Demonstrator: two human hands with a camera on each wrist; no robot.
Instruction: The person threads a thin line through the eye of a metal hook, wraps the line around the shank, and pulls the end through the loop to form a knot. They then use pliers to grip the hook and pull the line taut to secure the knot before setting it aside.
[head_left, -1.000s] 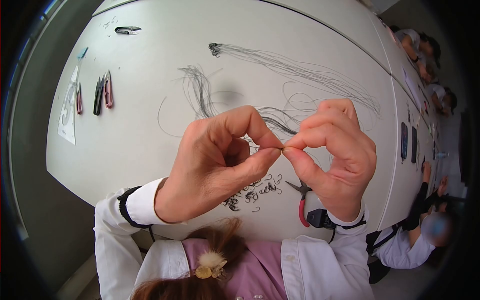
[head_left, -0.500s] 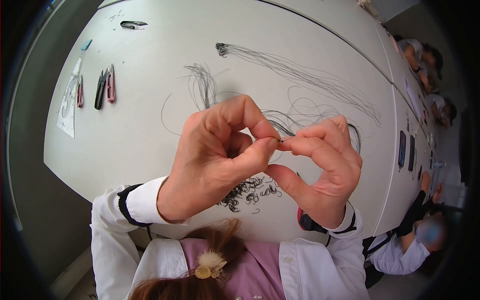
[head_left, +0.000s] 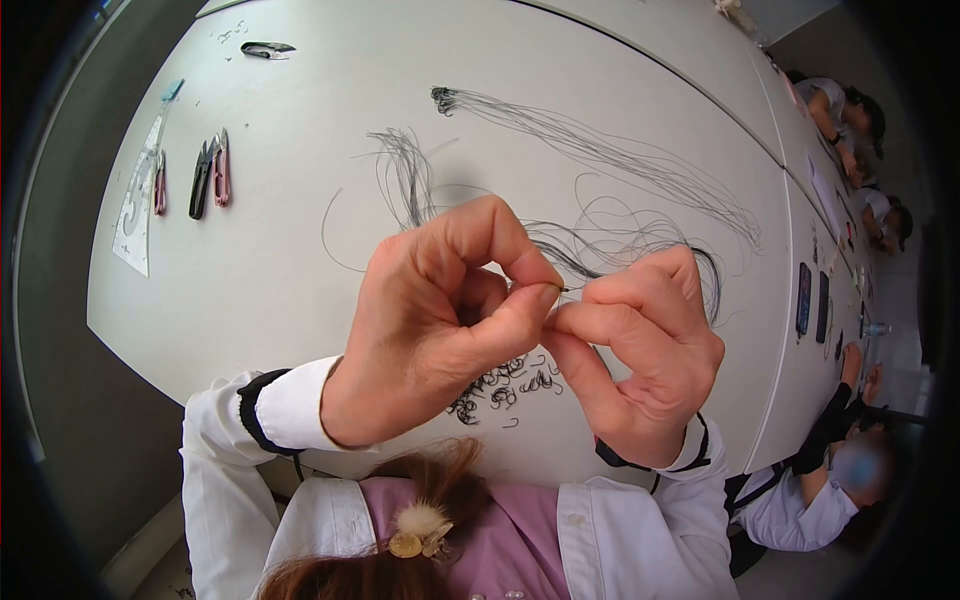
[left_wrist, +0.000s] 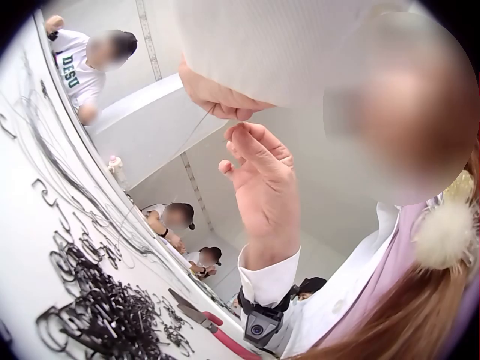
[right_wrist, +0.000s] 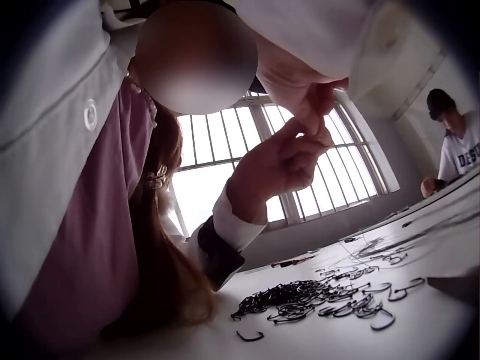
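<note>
In the head view my left hand (head_left: 430, 300) pinches a small fish hook (head_left: 564, 289) between thumb and forefinger, most of it hidden by the fingertips. A thin fishing line runs from it toward my right hand (head_left: 645, 350), whose fingers are curled around the line close beside the left fingertips. The left wrist view shows the right hand (left_wrist: 262, 180) with thumb and forefinger together and a stretch of fishing line (left_wrist: 196, 127) hanging from the left hand. Below both hands lies a pile of black fish hooks (right_wrist: 292, 296) on the white table.
Beyond the hands lie a bundle of lines with hooks (head_left: 600, 140) and a second line bundle (head_left: 408, 175). Red-handled pliers (left_wrist: 214, 326) rest beside the hook pile. Thread snips (head_left: 200, 180) and a clear set square (head_left: 135, 220) are at the left. People sit at the right.
The right hand has drawn away from the left fingertips, then swung lower and curled its fingers in. The left hand keeps its pinch. The head view has shifted slightly.
</note>
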